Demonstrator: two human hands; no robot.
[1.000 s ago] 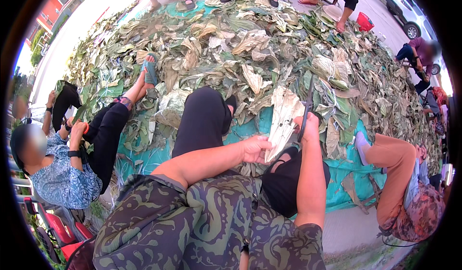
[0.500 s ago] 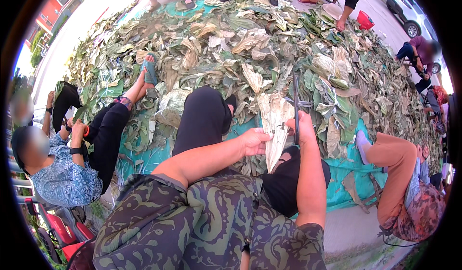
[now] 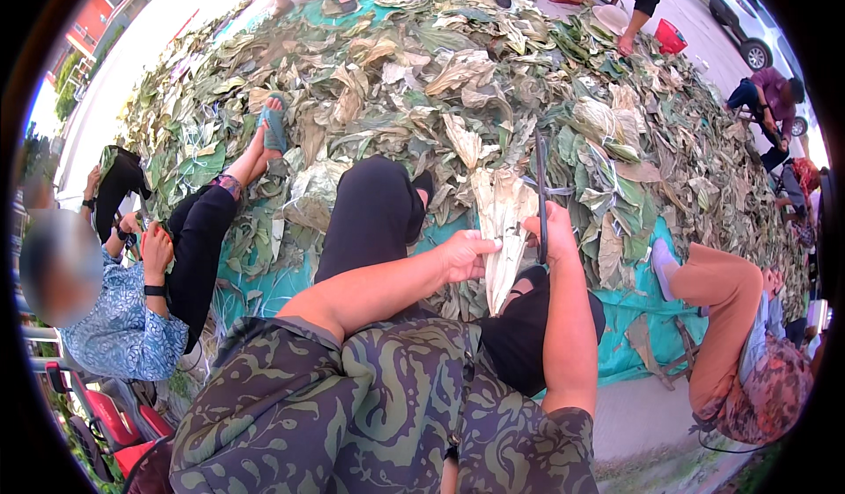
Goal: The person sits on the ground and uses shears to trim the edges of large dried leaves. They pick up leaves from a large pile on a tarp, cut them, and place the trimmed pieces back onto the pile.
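"Dry leaf [image 3: 504, 230], pale and long: where do we see it?"

"Just off the middle of our view, toward three o'clock, up in front of us. We can't tell if it is one leaf or a few folded ones."

"What is the ground like?"

"We are outdoors. A big leaf pile [image 3: 387, 76] spreads out at twelve o'clock, all green and brown. Some of it lies on a blue-green sheet [image 3: 629, 344], which we see bare at four o'clock. Gray ground [image 3: 634, 410] shows past its edge."

"What else is around us?"

"A person in a blue top [image 3: 128, 331] sits at eight o'clock, near a red seat [image 3: 110, 410]. A red basket [image 3: 670, 38] and a white car [image 3: 748, 27] are at two o'clock. Our bent knee in black pants [image 3: 365, 217] sticks up at nine o'clock and hides some of the pile."

"And our hands?"

"Our left hand [image 3: 468, 256] is half closed and pinches the leaf's nine o'clock edge. Its thumb lies on the front; we can't see all the fingertips. Our right hand [image 3: 554, 232] is closed around a long dark tool [image 3: 541, 168] that looks like scissors. The blade points to twelve o'clock, and the thumb is by the leaf's three o'clock edge."
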